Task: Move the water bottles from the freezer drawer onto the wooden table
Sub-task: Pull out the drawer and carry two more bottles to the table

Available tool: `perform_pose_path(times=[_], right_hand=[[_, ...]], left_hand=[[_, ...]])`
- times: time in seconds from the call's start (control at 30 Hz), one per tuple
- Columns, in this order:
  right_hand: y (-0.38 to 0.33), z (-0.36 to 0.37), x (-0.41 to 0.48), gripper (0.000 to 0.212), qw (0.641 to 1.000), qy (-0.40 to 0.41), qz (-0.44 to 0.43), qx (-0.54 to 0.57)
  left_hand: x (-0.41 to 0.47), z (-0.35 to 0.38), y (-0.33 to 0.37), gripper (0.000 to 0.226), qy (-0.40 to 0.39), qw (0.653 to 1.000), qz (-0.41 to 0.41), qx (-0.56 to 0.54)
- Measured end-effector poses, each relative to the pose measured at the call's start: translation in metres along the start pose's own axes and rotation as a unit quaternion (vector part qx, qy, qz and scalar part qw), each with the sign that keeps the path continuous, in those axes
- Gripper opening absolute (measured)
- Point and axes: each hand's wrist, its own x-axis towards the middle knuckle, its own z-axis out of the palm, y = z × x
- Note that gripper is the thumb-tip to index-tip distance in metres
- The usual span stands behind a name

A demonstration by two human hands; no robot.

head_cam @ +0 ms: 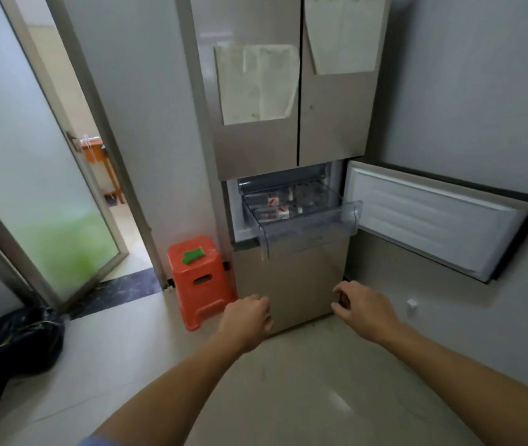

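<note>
A clear plastic freezer drawer (311, 231) is pulled out of the tall fridge, with the freezer door (430, 220) swung open to the right. Several water bottles (272, 209) with red-and-white labels lie on their sides inside it. My left hand (249, 317) and my right hand (362, 305) are stretched out in front of the fridge's lower panel, well below the drawer. Both hold nothing, their fingers loosely curled. A wooden table (98, 152) shows through the doorway at the left, mostly hidden.
An orange plastic stool (200, 278) with a green item on top stands left of the fridge. A black rubbish bag (21, 339) sits on the floor at the left. The glass door (40, 175) stands open into the room.
</note>
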Motion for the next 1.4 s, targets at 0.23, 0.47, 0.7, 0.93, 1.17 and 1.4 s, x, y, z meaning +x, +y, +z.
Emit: perform_pose_path(times=[0.23, 0.47, 0.7, 0.93, 1.17, 1.4], right_hand=[[0.072, 0.005, 0.137, 0.036, 1.000, -0.002, -0.011, 0.028], [0.128, -0.007, 0.271, 0.033, 0.999, -0.002, -0.027, 0.025], [0.144, 0.028, 0.380, 0.035, 0.998, -0.026, -0.032, 0.047], [0.155, 0.048, 0.489, 0.036, 0.997, -0.043, -0.017, 0.054], [0.177, 0.090, 0.569, 0.040, 0.993, -0.098, 0.022, 0.068], [0.177, 0.141, 0.652, 0.066, 0.968, -0.179, 0.142, 0.104]], left_hand=[[0.144, 0.006, 0.000, 0.022, 0.009, 1.000, -0.021, 0.012], [0.258, 0.018, -0.001, 0.021, 0.004, 0.998, -0.052, -0.018], [0.365, 0.039, -0.043, 0.021, 0.026, 0.998, -0.058, -0.018], [0.466, 0.068, -0.079, 0.023, -0.010, 0.996, -0.070, -0.052], [0.489, 0.115, -0.087, 0.040, -0.070, 0.980, -0.123, -0.142], [0.489, 0.128, -0.086, 0.038, -0.043, 0.967, -0.212, -0.135]])
